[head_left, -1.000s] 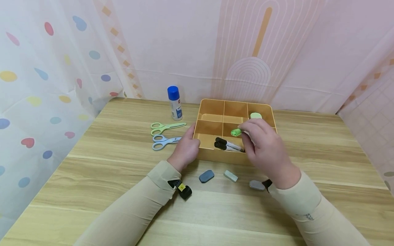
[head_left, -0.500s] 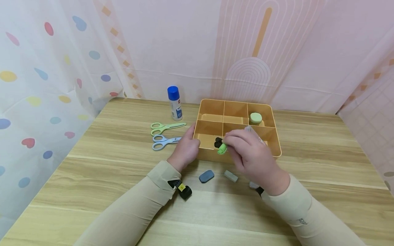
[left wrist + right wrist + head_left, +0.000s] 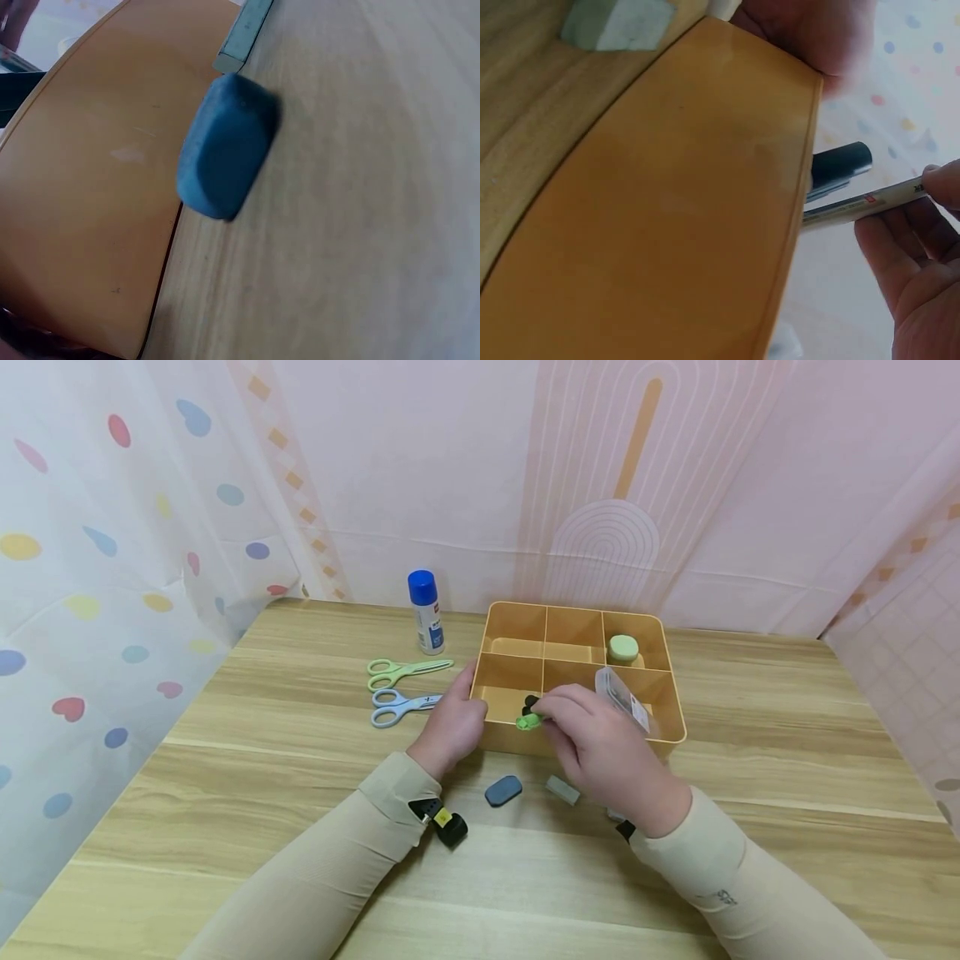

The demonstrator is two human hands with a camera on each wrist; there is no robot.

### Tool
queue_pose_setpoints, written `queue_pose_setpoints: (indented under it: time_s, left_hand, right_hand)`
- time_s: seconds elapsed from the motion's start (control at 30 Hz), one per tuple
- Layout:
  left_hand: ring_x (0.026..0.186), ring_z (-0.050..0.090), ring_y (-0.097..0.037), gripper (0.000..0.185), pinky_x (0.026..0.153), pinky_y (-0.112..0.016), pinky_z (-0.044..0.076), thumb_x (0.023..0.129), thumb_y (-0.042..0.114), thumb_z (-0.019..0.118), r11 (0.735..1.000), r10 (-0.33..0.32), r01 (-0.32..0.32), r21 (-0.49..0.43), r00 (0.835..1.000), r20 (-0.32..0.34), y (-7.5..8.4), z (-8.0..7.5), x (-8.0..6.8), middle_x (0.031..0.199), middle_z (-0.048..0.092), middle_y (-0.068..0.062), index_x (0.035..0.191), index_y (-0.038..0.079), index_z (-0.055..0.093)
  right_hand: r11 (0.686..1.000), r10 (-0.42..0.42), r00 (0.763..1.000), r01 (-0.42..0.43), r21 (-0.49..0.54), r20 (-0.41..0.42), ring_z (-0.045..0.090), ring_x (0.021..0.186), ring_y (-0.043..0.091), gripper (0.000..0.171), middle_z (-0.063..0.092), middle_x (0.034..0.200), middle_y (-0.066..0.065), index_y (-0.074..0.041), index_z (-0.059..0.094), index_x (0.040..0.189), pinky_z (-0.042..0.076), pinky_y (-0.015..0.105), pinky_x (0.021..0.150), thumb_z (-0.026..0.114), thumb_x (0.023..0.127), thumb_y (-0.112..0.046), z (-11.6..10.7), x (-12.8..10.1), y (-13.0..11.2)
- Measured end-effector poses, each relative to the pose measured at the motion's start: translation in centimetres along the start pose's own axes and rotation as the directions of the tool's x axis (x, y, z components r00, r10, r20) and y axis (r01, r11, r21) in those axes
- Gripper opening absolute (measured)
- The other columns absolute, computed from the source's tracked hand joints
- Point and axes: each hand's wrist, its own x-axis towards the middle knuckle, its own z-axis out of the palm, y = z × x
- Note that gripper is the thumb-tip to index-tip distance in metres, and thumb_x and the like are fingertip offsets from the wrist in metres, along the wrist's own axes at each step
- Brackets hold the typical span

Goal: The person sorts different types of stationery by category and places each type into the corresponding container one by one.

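My left hand (image 3: 452,718) grips the left side of a tan divided organizer box (image 3: 510,740). Between thumb and fingers, my right hand (image 3: 600,747) pinches a slim marker. Its green end (image 3: 528,722) shows at the box's front rim, beside black-capped markers (image 3: 530,702) in the front-left compartment. The right wrist view shows the held marker's pale barrel (image 3: 885,196) sloping over the rim, next to a dark cap (image 3: 844,166). A clear plastic case (image 3: 621,695) leans in the front right; a pale green rounded item (image 3: 622,649) lies in the back-right compartment.
Before the box lie a blue-grey eraser-like block (image 3: 503,790) and a grey-green bar (image 3: 562,789); a third grey piece is mostly hidden by my right wrist. Left of the box are green scissors (image 3: 401,672), blue scissors (image 3: 397,706) and an upright blue-capped glue stick (image 3: 427,614).
My right hand has moved left and down with the green-ended marker, from above the box's middle to its front rim, uncovering the clear case. The left hand stays in place.
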Motion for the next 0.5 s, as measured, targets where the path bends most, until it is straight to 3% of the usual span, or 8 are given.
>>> queue_pose_setpoints:
  time_s: [0.5]
  left_hand:
    - [0.154, 0.038, -0.034, 0.078, 0.128, -0.056, 0.030, 0.094, 0.003, 0.035, 1.000, 0.009, -0.009, 0.001, 1.000, 0.001, -0.08, 0.01, 0.02, 0.170, 0.036, -0.009, 0.170, 0.019, 0.021]
  right_hand:
    - [0.988, 0.144, 0.986, -0.138, -0.068, 0.088, 0.068, 0.093, 0.018, 0.017, 0.071, 0.102, 0.005, -0.004, 0.069, 0.110, 0.061, 0.034, 0.083, 0.071, 0.095, 0.001, 0.56, -0.46, 0.38]
